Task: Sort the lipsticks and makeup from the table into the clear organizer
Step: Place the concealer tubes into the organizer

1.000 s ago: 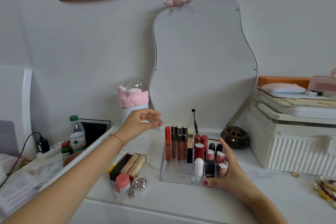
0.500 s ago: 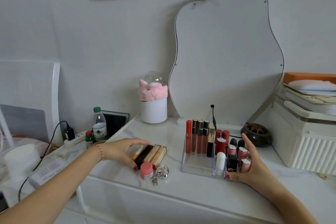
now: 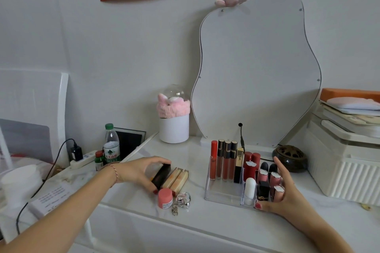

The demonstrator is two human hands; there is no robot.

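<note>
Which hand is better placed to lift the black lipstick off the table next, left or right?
Left. The left hand pinches the black lipstick end to end beside the gold tubes, while the right hand holds the clear organizer at its front right corner, steadying it.

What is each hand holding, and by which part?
The left hand grips the black lipstick by its two ends. The right hand holds the clear organizer at its front right corner.
</note>
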